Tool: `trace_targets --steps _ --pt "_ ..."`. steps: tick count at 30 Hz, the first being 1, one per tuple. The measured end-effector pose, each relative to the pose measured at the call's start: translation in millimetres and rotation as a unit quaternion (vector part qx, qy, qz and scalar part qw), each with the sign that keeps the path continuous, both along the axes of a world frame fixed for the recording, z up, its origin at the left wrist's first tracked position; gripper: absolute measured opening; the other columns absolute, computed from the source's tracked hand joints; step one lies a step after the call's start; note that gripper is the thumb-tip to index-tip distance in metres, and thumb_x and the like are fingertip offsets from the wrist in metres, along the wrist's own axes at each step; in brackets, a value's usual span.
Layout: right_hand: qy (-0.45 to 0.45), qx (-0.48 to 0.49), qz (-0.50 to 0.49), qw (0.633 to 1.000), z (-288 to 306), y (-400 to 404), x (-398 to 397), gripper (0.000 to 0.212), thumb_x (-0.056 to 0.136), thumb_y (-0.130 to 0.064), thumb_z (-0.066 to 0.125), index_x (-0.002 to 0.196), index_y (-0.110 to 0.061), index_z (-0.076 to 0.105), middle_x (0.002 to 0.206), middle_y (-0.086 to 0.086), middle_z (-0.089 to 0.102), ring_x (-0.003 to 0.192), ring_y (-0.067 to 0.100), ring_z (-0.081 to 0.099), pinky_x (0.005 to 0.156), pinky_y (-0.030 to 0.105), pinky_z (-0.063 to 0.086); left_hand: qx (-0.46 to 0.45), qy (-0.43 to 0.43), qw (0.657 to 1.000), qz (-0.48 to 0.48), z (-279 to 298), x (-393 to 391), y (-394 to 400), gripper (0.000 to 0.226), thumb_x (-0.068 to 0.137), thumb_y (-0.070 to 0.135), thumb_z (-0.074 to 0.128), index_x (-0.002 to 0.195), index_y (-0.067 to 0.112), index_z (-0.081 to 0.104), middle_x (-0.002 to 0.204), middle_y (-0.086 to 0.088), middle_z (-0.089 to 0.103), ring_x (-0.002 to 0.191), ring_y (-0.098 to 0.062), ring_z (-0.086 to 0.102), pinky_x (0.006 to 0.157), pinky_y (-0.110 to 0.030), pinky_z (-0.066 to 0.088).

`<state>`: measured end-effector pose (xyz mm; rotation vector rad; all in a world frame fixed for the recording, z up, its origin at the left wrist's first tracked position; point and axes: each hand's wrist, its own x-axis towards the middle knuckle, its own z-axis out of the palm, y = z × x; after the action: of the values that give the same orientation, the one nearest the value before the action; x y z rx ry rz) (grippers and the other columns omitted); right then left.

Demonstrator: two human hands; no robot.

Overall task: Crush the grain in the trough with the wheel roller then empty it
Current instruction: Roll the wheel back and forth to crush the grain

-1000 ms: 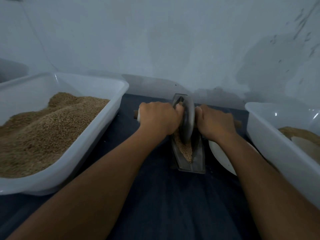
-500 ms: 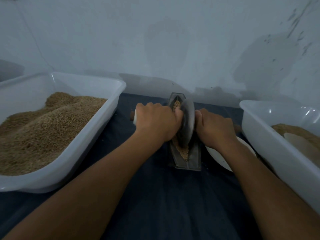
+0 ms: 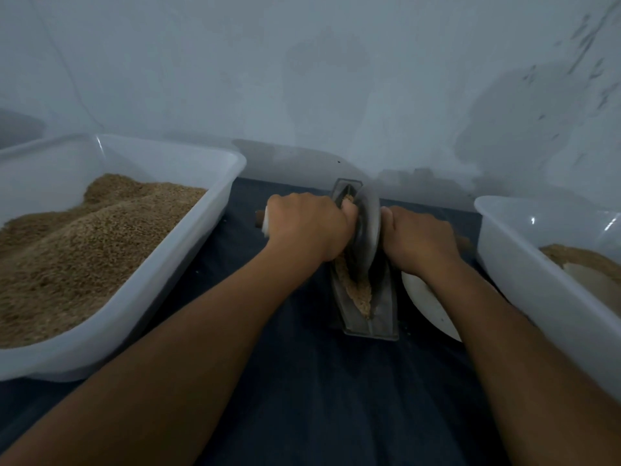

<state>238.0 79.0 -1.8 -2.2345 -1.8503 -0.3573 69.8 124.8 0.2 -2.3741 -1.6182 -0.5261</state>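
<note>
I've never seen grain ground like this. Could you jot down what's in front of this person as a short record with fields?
Tool: wheel roller standing in a narrow trough
Left hand: grips the handle
Right hand: grips the other handle
Trough contents: grain
Left side: white tub heaped with grain
Right side: white tub, partly filled
Surface: dark cloth

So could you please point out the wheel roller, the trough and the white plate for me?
wheel roller (image 3: 369, 227), head view, disc face.
trough (image 3: 386, 311), head view, near right wall.
white plate (image 3: 426, 304), head view, bare rim.
</note>
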Motion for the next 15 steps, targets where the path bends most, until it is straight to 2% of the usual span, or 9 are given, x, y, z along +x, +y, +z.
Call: trace_targets --steps 5,10,12,15 --pt "0.001 -0.013 0.002 1.000 4 11 3 0.048 0.102 -0.044 0.014 0.091 -0.024 0.056 0.093 0.007 0.063 0.080 0.030 0.053 0.074 0.040 0.035 -0.026 -0.016 1.000 0.008 4 3 7 0.066 0.093 0.058 0.010 0.068 0.016 0.054 0.067 -0.008 0.051 0.067 -0.031 0.056 0.070 -0.043 0.049" --pt "0.000 -0.018 0.007 1.000 6 20 5 0.048 0.103 -0.043 0.017 0.094 -0.021 0.060 0.103 0.011 0.066 0.091 0.032 0.060 0.073 0.039 0.037 -0.045 -0.045 0.998 0.007 8 6 15 0.060 0.095 0.057 0.013 0.064 0.018 0.048 0.065 -0.008 0.046 0.073 -0.033 0.058 0.074 -0.047 0.052" --pt "-0.002 -0.026 0.005 1.000 7 25 7 0.047 0.103 -0.042 0.018 0.097 -0.022 0.061 0.104 0.011 0.067 0.091 0.032 0.060 0.073 0.038 0.037 -0.045 -0.049 0.998 0.004 9 8 18 0.060 0.095 0.055 0.013 0.063 0.018 0.046 0.065 -0.007 0.045 0.072 -0.033 0.057 0.074 -0.047 0.053" --pt "-0.011 -0.033 0.011 0.999 9 29 8 0.043 0.102 -0.038 0.022 0.096 -0.022 0.062 0.104 0.010 0.067 0.081 0.029 0.053 0.070 0.037 0.035 -0.046 -0.045 0.998 0.001 9 9 20 0.061 0.096 0.054 0.014 0.064 0.017 0.050 0.067 -0.008 0.050 0.071 -0.032 0.057 0.074 -0.047 0.053"
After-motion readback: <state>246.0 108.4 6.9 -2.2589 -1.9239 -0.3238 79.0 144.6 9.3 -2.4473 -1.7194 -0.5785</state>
